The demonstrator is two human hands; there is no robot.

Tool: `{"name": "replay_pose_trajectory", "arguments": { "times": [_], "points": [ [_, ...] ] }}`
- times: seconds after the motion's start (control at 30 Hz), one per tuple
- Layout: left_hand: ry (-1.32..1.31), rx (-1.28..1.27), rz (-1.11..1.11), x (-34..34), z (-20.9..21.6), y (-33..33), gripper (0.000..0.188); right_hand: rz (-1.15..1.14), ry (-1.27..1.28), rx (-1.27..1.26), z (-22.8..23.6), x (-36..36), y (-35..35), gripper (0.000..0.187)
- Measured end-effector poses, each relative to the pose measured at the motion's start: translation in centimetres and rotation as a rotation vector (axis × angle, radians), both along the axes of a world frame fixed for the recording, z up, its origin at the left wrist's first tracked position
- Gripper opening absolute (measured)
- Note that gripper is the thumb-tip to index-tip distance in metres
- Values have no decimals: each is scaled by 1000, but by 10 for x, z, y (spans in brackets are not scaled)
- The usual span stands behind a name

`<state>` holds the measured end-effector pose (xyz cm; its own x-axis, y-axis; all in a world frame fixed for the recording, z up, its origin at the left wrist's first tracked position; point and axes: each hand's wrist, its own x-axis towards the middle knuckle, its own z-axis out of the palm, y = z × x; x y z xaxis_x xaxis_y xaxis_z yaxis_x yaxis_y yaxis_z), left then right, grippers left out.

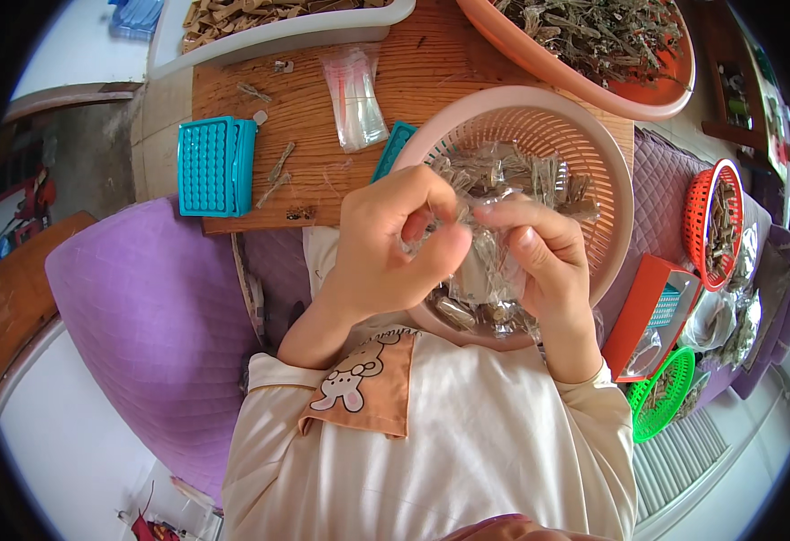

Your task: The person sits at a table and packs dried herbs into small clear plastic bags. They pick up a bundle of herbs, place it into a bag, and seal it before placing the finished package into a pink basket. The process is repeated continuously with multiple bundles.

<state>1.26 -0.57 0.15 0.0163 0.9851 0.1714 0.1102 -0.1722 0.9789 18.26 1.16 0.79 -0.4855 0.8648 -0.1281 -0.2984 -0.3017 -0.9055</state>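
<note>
Both of my hands are over a pink plastic basket (616, 189), their fingertips close together. With thumb and forefinger bent inward, my left hand (390, 248) pinches at the top of a small transparent plastic bag (480, 270). My right hand (548, 252) has its thumb and forefinger at the other side of the same bag. Glare and the fingers hide the bag's exact edges and contents. Behind and below it, the basket contains several transparent packets (503, 167) of dry, brownish plant pieces.
On the wooden table (305, 99) are a stack of flat plastic bags (356, 99), teal trays (216, 167) and plant scraps. An orange basin (593, 54) of dried plants and a white tub (296, 25) stand behind. At right are a red basket (719, 225), a green basket (662, 397) and an orange-red box (634, 316).
</note>
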Motion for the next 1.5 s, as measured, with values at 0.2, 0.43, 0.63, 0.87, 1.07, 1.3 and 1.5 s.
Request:
{"name": "replay_pose_trajectory", "arguments": {
  "times": [0.2,0.43,0.63,0.87,1.07,1.3,1.5],
  "points": [
    [344,314,139,11,0,-14,9,-90,392,-578,-4,4,-19,24],
    [690,917,26,2,-17,-23,8,18,898,-840,-14,7,-40,23],
    [668,766,-288,-5,-18,-28,14,259,-29,-305,-16,38,-42,22],
    [512,472,-161,-27,-21,-15,27,444,-827,275,7,80,-2,17],
    [368,316,-60,-10,-19,-19,11,282,-1417,691,-29,71,14,16],
    [299,268,-101,-5,-18,-20,11,263,-1640,950,-49,58,15,19],
    [243,200,-100,0,-15,-16,10,362,-1532,906,-47,64,20,12]
  ]
}}
